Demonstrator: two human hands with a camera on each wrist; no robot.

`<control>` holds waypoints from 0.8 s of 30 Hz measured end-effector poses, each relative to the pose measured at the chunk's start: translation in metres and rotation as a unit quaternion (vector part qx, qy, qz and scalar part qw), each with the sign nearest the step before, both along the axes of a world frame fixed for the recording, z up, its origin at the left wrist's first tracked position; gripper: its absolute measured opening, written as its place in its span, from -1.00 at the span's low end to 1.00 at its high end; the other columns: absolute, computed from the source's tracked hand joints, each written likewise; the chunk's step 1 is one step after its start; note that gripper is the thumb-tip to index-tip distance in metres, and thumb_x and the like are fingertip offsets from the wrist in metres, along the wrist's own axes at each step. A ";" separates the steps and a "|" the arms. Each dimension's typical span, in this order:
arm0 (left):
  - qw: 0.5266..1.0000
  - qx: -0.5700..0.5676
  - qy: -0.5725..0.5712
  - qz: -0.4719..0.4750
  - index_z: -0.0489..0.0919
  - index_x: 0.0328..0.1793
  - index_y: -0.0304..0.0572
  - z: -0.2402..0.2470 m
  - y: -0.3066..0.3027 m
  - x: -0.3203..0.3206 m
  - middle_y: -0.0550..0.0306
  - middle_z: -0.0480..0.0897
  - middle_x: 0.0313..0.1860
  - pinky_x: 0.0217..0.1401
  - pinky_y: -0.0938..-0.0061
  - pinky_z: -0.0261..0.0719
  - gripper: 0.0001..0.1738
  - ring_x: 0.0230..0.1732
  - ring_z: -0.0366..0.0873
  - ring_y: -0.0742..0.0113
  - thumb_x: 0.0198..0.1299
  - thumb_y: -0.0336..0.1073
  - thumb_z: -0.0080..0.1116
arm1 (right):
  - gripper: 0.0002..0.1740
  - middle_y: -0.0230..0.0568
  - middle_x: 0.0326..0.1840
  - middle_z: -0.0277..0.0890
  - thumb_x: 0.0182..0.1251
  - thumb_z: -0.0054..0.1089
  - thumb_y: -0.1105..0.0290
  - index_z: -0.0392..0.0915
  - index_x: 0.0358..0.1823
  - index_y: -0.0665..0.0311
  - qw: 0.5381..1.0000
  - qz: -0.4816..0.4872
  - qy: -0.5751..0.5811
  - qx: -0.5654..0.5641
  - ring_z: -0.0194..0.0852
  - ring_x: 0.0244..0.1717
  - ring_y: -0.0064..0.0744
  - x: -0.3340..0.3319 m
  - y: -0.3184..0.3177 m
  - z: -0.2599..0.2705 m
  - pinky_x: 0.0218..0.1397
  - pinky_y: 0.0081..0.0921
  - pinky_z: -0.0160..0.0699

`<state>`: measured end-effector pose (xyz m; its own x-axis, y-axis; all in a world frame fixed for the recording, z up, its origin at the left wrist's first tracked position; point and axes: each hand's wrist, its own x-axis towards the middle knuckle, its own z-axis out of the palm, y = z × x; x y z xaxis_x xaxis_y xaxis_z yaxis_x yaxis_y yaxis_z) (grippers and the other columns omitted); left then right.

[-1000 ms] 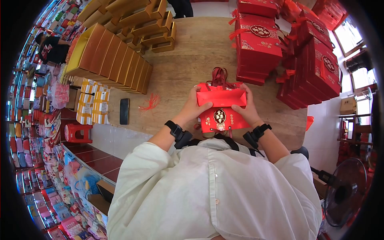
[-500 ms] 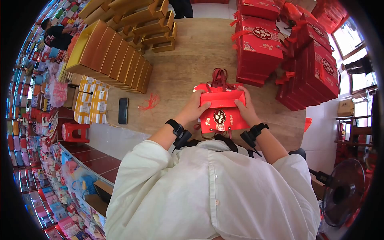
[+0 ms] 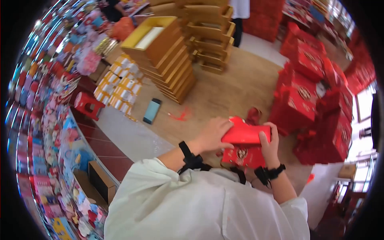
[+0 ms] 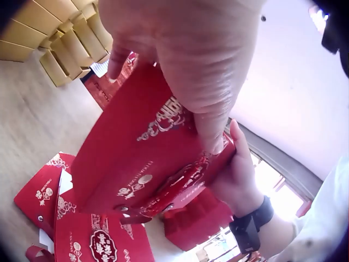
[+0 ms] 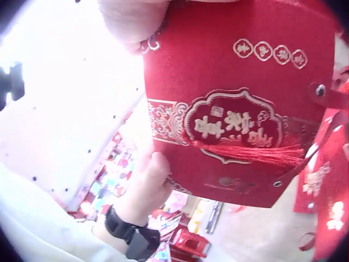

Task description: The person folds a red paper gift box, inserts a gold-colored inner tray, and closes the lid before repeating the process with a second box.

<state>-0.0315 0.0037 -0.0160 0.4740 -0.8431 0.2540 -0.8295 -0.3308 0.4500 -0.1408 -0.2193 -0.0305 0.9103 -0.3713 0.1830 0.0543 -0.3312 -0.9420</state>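
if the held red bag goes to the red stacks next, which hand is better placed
Likely the right hand: it grips the held red bag on the side nearer the red stacks. The left hand holds the opposite side, farther away.

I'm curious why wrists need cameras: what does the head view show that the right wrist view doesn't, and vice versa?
Only the head view shows the stacked gold boxes. Only the right wrist view shows the red tassel lying across the held gift bag. Both show the gift bag itself, the left hand and the right hand.
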 end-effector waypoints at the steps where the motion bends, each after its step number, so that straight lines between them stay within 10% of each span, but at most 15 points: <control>1: 1.000 -0.002 -0.014 0.018 0.39 0.12 -0.27 0.004 0.015 0.001 -0.19 0.46 0.04 0.15 0.18 0.37 -0.23 0.11 0.38 -0.11 -0.12 0.11 0.32 | -0.63 -0.19 -0.12 0.37 0.14 0.15 0.39 0.35 -0.03 0.33 0.999 0.033 -0.003 -0.008 0.36 -0.08 -0.39 0.011 0.012 0.013 0.06 -0.48 0.33; 6: 0.949 -0.087 0.268 0.143 0.32 0.23 -0.27 0.014 0.118 0.010 -0.04 0.49 0.08 0.13 0.38 0.42 -0.27 0.09 0.47 0.14 -0.01 -0.07 0.33 | -0.70 -0.12 -0.06 0.37 0.16 0.14 0.44 0.42 -0.06 0.31 0.968 0.208 -0.100 -0.097 0.34 0.02 -0.25 0.114 0.059 0.099 0.14 -0.44 0.30; 10: 0.814 -0.260 0.469 0.223 0.32 0.26 -0.27 0.000 0.199 0.010 0.10 0.50 0.08 0.16 0.45 0.38 -0.32 0.13 0.41 0.40 0.11 -0.02 0.23 | -0.68 -0.09 0.02 0.34 0.17 0.17 0.39 0.43 -0.04 0.28 0.923 0.246 -0.184 -0.232 0.38 0.02 -0.17 0.191 0.121 0.173 0.09 -0.40 0.38; 16: 0.642 -0.471 0.566 0.213 0.23 0.33 -0.29 -0.015 0.267 0.013 0.05 0.44 0.20 0.22 0.42 0.39 -0.28 0.18 0.41 0.29 0.27 0.15 -0.08 | -0.65 -0.11 0.04 0.36 0.22 0.10 0.23 0.43 -0.03 0.28 0.859 0.177 -0.223 -0.425 0.50 -0.16 -0.15 0.270 0.216 0.179 -0.15 -0.31 0.53; 24: 0.665 -0.293 0.672 0.146 0.25 0.33 -0.25 -0.016 0.230 0.042 0.10 0.44 0.19 0.05 0.49 0.52 -0.38 0.12 0.46 0.40 0.39 0.10 -0.34 | -0.72 -0.03 -0.17 0.37 0.09 0.23 0.40 0.43 -0.23 0.41 0.886 0.134 -0.250 -0.368 0.39 -0.11 -0.14 0.157 0.116 0.208 -0.03 -0.43 0.36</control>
<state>0.0104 0.2336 -0.0320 0.7265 -0.6083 -0.3196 0.5121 0.1691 0.8421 0.0165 -0.1038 0.1779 0.6841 0.2323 0.6914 0.5730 -0.7577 -0.3124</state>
